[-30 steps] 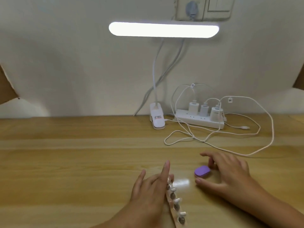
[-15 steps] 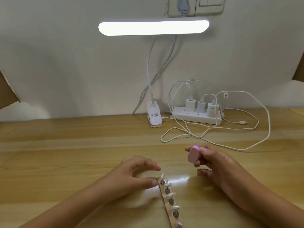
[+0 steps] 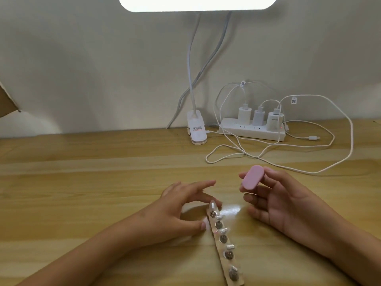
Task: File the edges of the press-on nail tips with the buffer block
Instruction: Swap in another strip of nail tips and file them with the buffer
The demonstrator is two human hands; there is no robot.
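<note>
With my right hand (image 3: 284, 203) pinching the buffer block (image 3: 252, 179) above the near edge of the desk (image 3: 82, 193) and my relaxed left hand (image 3: 181, 209) touching the nail-tip strip (image 3: 223, 242) there, I should pin the strip and stroke each edge lightly.

Single view, head-worn, wide-angle: it looks forward and down from the person's own position across a wooden table (image 3: 82, 182) toward a pale wall (image 3: 82, 58) that faces the lens. Near range: both forearms enter from the bottom edge. The left hand (image 3: 181, 205) and the right hand (image 3: 284, 203), the latter gripping the buffer block (image 3: 252, 179), sit in the lower middle, and the card strip of nail tips (image 3: 224, 244) runs off the bottom edge between them. Far range: the power strip (image 3: 251, 131) by the wall lies mid-frame, the lamp bar (image 3: 198, 3) is cropped by the top edge, and the table's back edge rises slightly toward the right.
</note>
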